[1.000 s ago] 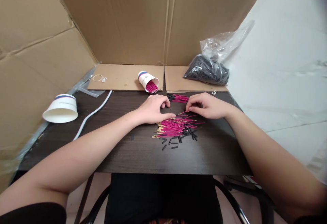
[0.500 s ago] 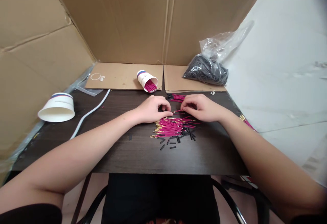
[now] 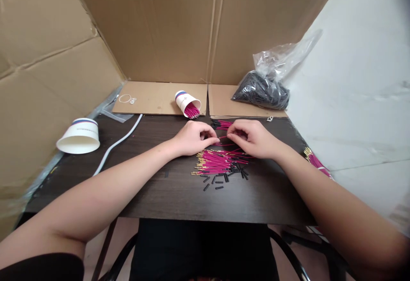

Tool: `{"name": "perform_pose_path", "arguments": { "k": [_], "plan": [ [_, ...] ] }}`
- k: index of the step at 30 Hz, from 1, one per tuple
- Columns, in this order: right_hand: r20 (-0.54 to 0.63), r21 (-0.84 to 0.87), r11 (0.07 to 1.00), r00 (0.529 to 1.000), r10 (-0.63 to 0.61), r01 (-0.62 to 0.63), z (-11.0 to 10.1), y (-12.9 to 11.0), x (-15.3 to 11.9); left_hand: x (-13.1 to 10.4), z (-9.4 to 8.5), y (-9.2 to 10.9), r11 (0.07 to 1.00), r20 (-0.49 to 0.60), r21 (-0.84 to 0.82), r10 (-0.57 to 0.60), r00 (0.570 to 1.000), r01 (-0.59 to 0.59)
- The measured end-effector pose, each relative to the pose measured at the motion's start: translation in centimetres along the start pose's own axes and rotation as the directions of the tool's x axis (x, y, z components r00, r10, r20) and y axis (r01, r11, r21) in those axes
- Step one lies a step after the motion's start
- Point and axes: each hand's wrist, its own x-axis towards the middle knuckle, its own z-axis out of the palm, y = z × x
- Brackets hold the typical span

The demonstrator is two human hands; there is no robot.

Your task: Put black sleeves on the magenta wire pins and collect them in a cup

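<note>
My left hand (image 3: 197,138) is closed, thumb and forefinger pinched at one end of a thin magenta wire (image 3: 223,137). Across a small gap, my right hand (image 3: 251,138) pinches the same wire from the other side. Whatever lies right at the left fingertips is too small to make out. Just below both hands, a pile of magenta wires (image 3: 213,161) with gold terminals on their left ends rests on the table. Short black sleeves (image 3: 219,182) are scattered along its near edge. Behind the fingers lie more magenta wires with black ends (image 3: 218,124), partly hidden by my right hand.
A tipped paper cup (image 3: 183,98) holds more wires; another paper cup (image 3: 78,135) lies at left beside a white cable (image 3: 118,143). A clear bag of black pieces (image 3: 262,91) sits back right. A tied wire bundle (image 3: 315,161) is at the right edge. Cardboard walls (image 3: 160,29) enclose the back.
The fingertips of my two hands have come slightly closer together around the wire. The whole view has shifted a little; the things on the table look unmoved.
</note>
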Motion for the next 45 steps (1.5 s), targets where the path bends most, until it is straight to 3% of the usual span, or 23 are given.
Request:
{"name": "perform_pose_path", "arguments": {
  "k": [9,32,45],
  "plan": [
    [0.013,-0.009,1.000,1.000,0.008,-0.008,0.49,0.45,0.09,-0.11,0.25,-0.11,0.999,-0.063,-0.002,0.044,0.997,-0.044],
    [-0.065,-0.026,0.997,0.996,-0.067,0.066,0.94,0.52,0.09,-0.07,0.28,-0.09,0.995,-0.078,0.033,0.091,0.993,-0.089],
    [-0.048,-0.023,0.999,0.998,-0.037,0.036,1.01,0.39,0.11,-0.22,0.28,0.01,0.990,-0.081,0.055,0.134,0.988,-0.130]
  ]
}}
